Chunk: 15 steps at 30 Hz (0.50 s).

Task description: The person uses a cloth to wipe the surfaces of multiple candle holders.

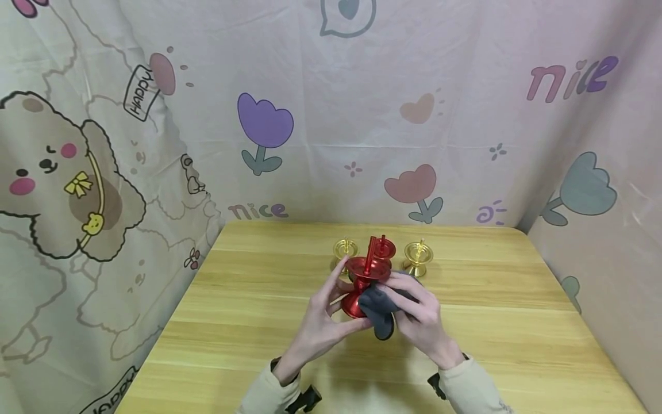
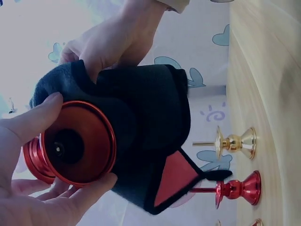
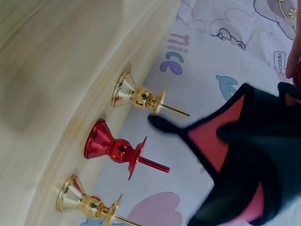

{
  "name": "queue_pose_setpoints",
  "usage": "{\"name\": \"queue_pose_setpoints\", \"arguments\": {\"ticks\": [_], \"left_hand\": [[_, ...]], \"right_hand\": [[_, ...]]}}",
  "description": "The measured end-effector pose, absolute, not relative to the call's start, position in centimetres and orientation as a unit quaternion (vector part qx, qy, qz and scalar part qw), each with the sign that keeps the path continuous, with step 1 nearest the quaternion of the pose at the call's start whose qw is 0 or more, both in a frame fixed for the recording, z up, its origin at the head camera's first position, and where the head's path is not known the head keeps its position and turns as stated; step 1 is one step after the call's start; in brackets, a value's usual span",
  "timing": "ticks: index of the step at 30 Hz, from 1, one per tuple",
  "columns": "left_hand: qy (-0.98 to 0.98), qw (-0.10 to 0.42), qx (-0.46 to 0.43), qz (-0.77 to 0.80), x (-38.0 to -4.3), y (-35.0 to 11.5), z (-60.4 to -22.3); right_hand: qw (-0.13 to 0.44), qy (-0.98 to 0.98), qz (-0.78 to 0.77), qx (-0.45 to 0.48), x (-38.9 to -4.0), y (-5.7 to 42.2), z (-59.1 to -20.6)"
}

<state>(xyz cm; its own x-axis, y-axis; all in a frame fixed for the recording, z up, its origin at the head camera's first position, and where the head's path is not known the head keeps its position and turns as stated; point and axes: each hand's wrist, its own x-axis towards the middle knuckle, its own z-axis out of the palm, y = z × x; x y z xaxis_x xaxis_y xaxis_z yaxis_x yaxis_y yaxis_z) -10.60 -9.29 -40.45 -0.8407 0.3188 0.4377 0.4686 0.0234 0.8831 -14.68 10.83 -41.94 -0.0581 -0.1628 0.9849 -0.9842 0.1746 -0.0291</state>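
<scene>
Above the middle of the table, my left hand [image 1: 316, 322] grips a shiny red candle holder [image 1: 353, 303], thumb and fingers around its base. The holder is tilted slightly, its thin spike pointing up from the round dish. A dark grey cloth [image 1: 380, 313] is bunched in my right hand [image 1: 423, 313] and pressed to the holder's right side. In the left wrist view the hollow underside of the red holder [image 2: 91, 146] faces the camera, with the cloth [image 2: 155, 103] draped behind it. The right wrist view shows the cloth's [image 3: 263, 160] pink lining and dark loop; my right fingers are hidden there.
Behind my hands three more candle holders stand on the wooden table [image 1: 233, 310]: a gold one [image 1: 345, 247] on the left, a red one [image 1: 387, 248] in the middle, another gold one [image 1: 418, 253] on the right. A printed curtain [image 1: 336, 115] hangs behind the table.
</scene>
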Motion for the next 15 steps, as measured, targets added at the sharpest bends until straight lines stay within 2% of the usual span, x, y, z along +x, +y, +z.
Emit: {"name": "queue_pose_setpoints", "arguments": {"ticks": [7, 9, 15], "left_hand": [[-0.727, 0.055, -0.276, -0.627, -10.7, -9.6, -40.5], [-0.724, 0.042, -0.273, -0.632, -10.7, -9.6, -40.5], [-0.720, 0.018, -0.243, -0.650, -10.5, -9.5, -40.3]], "right_hand": [[0.400, -0.552, 0.568, 0.461, -15.2, 11.4, -43.3], [0.403, -0.556, 0.563, 0.460, -15.2, 11.4, -43.4], [0.463, -0.576, 0.474, 0.478, -15.0, 11.0, -42.3]]}}
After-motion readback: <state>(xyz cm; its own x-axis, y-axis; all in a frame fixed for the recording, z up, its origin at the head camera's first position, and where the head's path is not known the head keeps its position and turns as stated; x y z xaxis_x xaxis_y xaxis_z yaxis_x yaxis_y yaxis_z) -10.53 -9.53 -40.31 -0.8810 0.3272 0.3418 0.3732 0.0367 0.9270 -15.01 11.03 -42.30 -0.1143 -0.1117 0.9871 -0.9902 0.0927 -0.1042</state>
